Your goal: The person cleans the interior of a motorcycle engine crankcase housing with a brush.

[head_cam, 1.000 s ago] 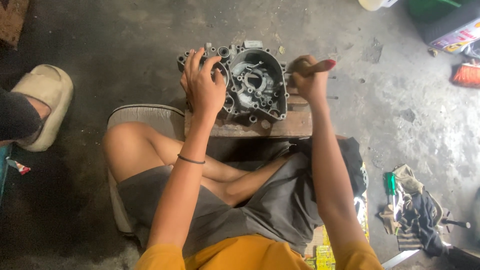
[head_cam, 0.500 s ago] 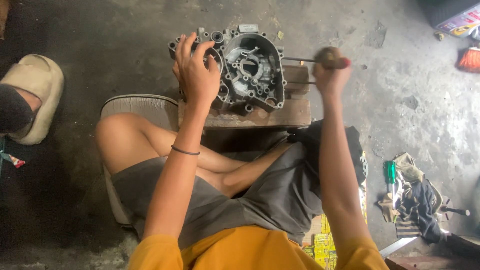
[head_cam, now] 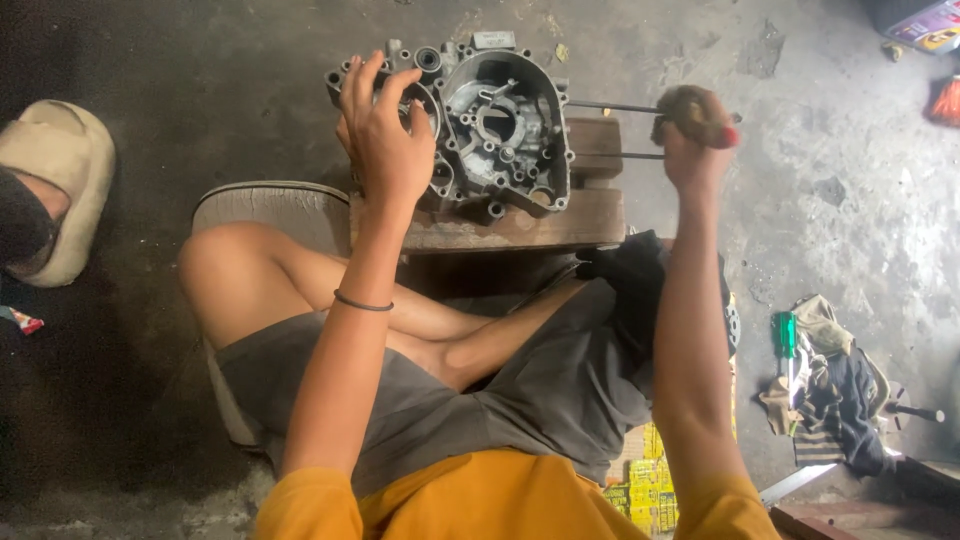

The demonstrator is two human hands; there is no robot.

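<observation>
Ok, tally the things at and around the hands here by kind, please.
Metal engine casing: 1
Wooden block: 1
Red-handled tool in the right hand: 1
Green-handled screwdriver: 1
Pile of rags: 1
Beige sandal: 1
Total: 6

Seated person: orange shirt (head_cam: 500, 500) at 6 o'clock, grey shorts (head_cam: 520, 400) above, thin dark band (head_cam: 362, 302) around left wrist, bare legs.

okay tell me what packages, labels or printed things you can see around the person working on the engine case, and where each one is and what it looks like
Yellow printed packaging: flat on the floor under the person's right arm, yellow with dark print, partly hidden by the grey shorts.
Colourful printed package: top right corner, flat, pink, blue and yellow, cut off by the frame.
Small wrapper: left edge on the floor, red and white.
No screens or signs show.
</observation>
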